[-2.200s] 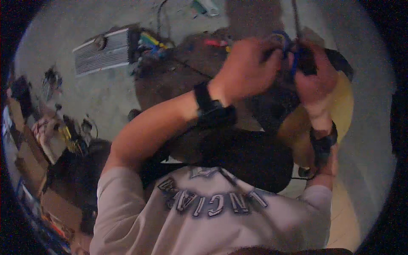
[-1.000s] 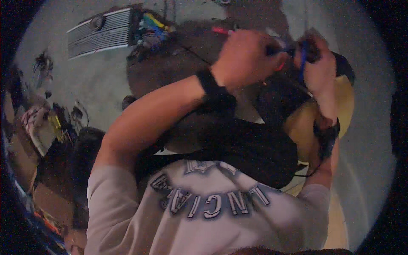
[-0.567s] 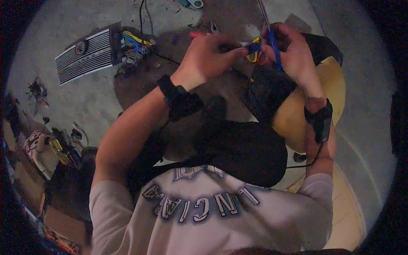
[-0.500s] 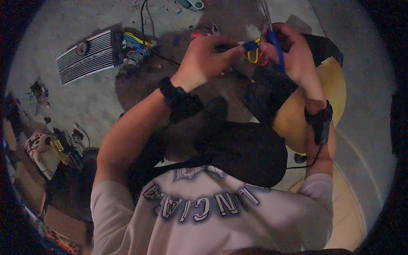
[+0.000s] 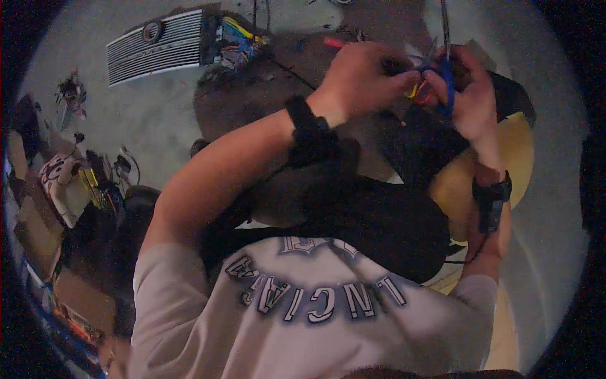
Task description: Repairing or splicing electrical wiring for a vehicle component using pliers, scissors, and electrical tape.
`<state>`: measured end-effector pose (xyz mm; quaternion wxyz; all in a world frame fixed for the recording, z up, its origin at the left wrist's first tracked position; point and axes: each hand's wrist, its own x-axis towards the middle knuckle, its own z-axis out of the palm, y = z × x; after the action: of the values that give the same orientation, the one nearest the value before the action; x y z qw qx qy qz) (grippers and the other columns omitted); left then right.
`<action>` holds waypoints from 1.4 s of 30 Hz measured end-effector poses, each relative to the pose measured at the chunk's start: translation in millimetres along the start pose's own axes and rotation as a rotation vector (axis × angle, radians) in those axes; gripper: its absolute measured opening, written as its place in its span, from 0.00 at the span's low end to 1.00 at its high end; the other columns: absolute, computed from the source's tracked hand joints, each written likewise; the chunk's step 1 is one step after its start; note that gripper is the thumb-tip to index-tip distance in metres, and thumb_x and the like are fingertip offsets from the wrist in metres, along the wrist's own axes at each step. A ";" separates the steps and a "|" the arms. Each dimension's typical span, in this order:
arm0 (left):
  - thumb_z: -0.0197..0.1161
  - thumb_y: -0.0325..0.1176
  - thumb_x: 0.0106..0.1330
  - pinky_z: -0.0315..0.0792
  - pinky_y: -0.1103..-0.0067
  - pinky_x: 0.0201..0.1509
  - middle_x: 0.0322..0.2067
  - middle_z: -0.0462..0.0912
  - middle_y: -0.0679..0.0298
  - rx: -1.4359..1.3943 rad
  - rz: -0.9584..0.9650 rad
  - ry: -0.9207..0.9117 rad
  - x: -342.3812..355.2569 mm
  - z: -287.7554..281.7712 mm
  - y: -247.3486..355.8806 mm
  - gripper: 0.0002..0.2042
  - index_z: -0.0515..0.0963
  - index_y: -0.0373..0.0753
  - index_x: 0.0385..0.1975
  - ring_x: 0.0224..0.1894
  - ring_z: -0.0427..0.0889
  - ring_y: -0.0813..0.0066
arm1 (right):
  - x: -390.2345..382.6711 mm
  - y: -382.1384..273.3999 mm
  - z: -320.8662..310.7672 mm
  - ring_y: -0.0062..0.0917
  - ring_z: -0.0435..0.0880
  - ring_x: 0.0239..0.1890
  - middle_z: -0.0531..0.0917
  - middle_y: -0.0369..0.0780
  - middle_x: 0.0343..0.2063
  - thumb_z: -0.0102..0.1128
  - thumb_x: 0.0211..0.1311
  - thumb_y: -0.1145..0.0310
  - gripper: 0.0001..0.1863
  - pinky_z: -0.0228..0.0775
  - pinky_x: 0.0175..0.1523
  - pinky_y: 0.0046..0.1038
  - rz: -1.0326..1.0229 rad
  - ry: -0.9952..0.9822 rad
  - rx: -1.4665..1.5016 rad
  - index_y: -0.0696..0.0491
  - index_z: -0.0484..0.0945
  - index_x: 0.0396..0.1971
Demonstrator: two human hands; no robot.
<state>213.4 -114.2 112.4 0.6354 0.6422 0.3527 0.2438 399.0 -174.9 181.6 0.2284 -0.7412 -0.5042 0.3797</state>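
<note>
My right hand (image 5: 472, 98) is closed round what look like blue-handled scissors (image 5: 447, 85), with a long thin metal part pointing up and away from me. Close beside it, my left hand (image 5: 369, 79) pinches a small bunch of wires. Short yellow and red wires (image 5: 418, 95) hang in the gap between the two hands. A small pale, shiny piece (image 5: 419, 55) sits above the left fingertips; blur keeps me from telling what it is. The left fingers partly hide whatever end they grip.
Left of my hands lies a silver ribbed panel (image 5: 158, 54) with a round emblem-like disc and a bundle of coloured wires (image 5: 240, 44). Wire scraps (image 5: 71, 98) are on the floor. Boxes and loose tools (image 5: 95, 186) crowd the left edge. A yellowish curved cushion (image 5: 514, 155) is under my right forearm.
The view has shifted, so the panel sits higher and further right. My hands have come closer together, bringing the scissors nearer the wires in my left fingers.
</note>
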 end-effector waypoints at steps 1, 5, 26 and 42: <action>0.66 0.43 0.53 0.75 0.72 0.37 0.27 0.83 0.54 -0.002 -0.011 -0.013 -0.6 0.7 3.2 0.16 0.82 0.36 0.33 0.30 0.83 0.60 | -0.9 0.0 -1.5 0.24 0.80 0.40 0.82 0.41 0.36 0.67 0.52 0.64 0.23 0.71 0.47 0.26 0.003 0.008 -0.002 0.57 0.72 0.46; 0.66 0.44 0.53 0.75 0.72 0.36 0.27 0.82 0.53 -0.009 0.026 -0.004 -0.8 0.9 21.3 0.16 0.83 0.37 0.31 0.31 0.83 0.59 | -8.7 -16.8 -18.0 0.25 0.80 0.40 0.82 0.41 0.38 0.67 0.52 0.66 0.24 0.71 0.48 0.26 0.074 -0.072 -0.059 0.58 0.72 0.48; 0.67 0.46 0.56 0.70 0.79 0.35 0.26 0.83 0.64 -0.159 -0.095 -0.309 9.0 -40.7 -19.8 0.17 0.84 0.37 0.33 0.29 0.77 0.80 | 8.7 8.1 -8.1 0.16 0.76 0.20 0.79 0.35 0.27 0.67 0.52 0.67 0.18 0.68 0.23 0.18 0.101 0.005 0.436 0.56 0.74 0.41; 0.62 0.36 0.62 0.74 0.78 0.40 0.31 0.83 0.58 -0.145 0.094 -0.511 6.1 -26.8 4.9 0.15 0.78 0.33 0.43 0.33 0.81 0.76 | 6.5 -10.2 -16.6 0.15 0.75 0.18 0.78 0.38 0.34 0.68 0.51 0.70 0.30 0.67 0.20 0.17 0.092 -0.317 0.415 0.58 0.66 0.54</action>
<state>197.5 -92.0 118.4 0.7361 0.6514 0.1325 0.1277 407.6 -164.1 196.9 0.2761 -0.6320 -0.4108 0.5963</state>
